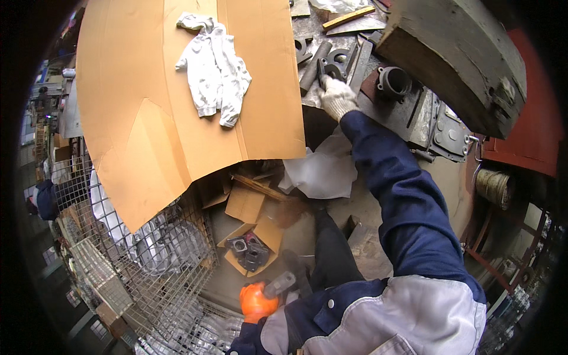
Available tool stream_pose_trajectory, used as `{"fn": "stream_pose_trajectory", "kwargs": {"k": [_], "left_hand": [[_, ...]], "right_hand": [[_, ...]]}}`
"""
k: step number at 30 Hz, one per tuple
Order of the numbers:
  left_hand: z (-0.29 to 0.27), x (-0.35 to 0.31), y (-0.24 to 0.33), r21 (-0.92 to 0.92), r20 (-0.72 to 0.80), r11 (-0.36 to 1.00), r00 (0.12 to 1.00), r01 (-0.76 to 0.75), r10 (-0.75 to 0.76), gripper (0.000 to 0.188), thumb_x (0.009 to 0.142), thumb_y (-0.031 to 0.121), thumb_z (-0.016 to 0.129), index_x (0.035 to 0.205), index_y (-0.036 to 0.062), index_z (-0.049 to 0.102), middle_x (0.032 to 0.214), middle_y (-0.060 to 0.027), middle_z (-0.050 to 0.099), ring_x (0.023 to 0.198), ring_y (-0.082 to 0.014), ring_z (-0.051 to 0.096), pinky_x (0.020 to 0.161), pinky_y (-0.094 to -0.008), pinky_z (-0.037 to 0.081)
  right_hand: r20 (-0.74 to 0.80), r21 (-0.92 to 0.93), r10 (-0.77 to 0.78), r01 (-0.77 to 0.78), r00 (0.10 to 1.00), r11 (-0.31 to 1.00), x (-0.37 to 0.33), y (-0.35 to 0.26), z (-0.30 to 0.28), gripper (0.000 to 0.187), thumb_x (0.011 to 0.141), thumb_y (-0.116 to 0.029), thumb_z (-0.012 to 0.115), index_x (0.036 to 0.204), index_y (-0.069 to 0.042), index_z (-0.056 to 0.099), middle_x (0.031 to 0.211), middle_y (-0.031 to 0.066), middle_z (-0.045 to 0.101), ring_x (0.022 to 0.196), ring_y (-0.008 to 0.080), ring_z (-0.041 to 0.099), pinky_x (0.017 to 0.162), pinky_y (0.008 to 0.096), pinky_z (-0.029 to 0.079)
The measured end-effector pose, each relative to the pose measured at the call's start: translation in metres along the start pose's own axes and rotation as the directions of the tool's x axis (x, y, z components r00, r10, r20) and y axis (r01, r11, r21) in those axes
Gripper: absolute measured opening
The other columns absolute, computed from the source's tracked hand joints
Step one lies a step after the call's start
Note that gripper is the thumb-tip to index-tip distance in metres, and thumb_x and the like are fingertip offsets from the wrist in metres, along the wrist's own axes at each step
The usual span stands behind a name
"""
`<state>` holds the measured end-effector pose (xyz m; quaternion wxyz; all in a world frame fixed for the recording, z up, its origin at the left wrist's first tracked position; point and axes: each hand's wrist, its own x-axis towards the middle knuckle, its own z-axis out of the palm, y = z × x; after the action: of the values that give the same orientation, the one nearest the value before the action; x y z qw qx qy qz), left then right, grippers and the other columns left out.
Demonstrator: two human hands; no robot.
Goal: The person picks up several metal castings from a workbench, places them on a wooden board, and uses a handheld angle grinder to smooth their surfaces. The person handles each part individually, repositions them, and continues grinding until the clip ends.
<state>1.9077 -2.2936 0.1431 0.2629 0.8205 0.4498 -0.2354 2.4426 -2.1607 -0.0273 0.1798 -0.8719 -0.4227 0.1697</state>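
gripping a gray metal piece (280, 284), the left hand (257, 302) in its orange glove is bunching its fingers together at the near side of the scene, in the head view. hand and piece are both blurring, so each finger's hold is showing only roughly. the metal piece is sticking out of the glove toward the right. the right hand (338, 99), in a white knitted glove, is resting at the far side, right of the middle, with its fingertips meeting a dark metal ring part (337, 70); whether they are pinching it or only touching it i cannot make out. a dark blue sleeve (402, 195) is covering the right arm.

that ring part is sitting on a cluttered workbench (307, 25), just right of a gray round bar (316, 66). a dark flanged cylinder (394, 83) is resting to the right of the white glove. a yellow wooden stick (349, 18) is lying farther off, and a big dark block (455, 59) is looming at the far right.

on the far left, a broad cardboard sheet (136, 71) is spreading out, and a white garment (210, 71) is lying on it. nearer, an open cardboard box (269, 234) is holding dark metal parts (248, 251), just beyond the left hand. a pale plastic sheet (322, 168) is hanging between the cardboard sheet and the sleeve.
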Motion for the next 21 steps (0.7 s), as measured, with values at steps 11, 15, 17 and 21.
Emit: {"fn": "stream_pose_trajectory", "kwargs": {"k": [11,15,17,21], "left_hand": [[0.006,0.012,-0.004,-0.21,0.203,0.941,0.953,0.265,-0.223,0.025,0.064,0.032,0.073,0.072,0.0093,0.067,0.075,-0.0162,0.068,0.075,-0.0392,0.063,0.072,-0.0479,0.049],[0.008,0.014,0.0,-0.198,0.171,0.931,0.947,0.305,-0.274,0.025,0.066,0.031,0.073,0.075,0.0088,0.068,0.075,-0.0174,0.067,0.075,-0.0404,0.064,0.071,-0.0489,0.05],[0.01,0.013,0.001,-0.221,0.156,0.919,0.942,0.326,-0.296,0.025,0.066,0.032,0.073,0.077,0.0087,0.07,0.075,-0.0178,0.068,0.076,-0.0405,0.064,0.072,-0.0486,0.05],[0.013,0.007,0.002,-0.255,0.146,0.898,0.933,0.358,-0.33,0.027,0.068,0.032,0.073,0.08,0.0087,0.071,0.077,-0.0185,0.068,0.079,-0.0404,0.065,0.073,-0.0476,0.052]], "right_hand": [[0.069,-0.718,0.025,0.032,0.997,0.695,0.165,0.122,0.035,0.027,0.085,-0.025,0.055,0.096,-0.017,0.078,0.102,0.0048,0.074,0.096,0.0226,0.07,0.074,0.0402,0.055],[0.024,-0.751,-0.019,0.03,1.0,0.659,0.174,0.129,0.043,0.026,0.084,-0.025,0.056,0.096,-0.017,0.078,0.103,0.0059,0.074,0.099,0.0236,0.069,0.075,0.0393,0.053],[0.135,-0.865,-0.014,0.124,0.991,0.485,0.165,0.121,0.037,0.025,0.083,-0.025,0.058,0.095,-0.015,0.077,0.106,0.0068,0.073,0.101,0.0248,0.067,0.076,0.0387,0.052],[0.112,-0.743,0.035,0.06,0.993,0.667,0.142,0.1,0.005,0.032,0.092,-0.023,0.051,0.115,-0.012,0.069,0.122,0.0048,0.064,0.116,0.0233,0.059,0.087,0.0374,0.051]]}}
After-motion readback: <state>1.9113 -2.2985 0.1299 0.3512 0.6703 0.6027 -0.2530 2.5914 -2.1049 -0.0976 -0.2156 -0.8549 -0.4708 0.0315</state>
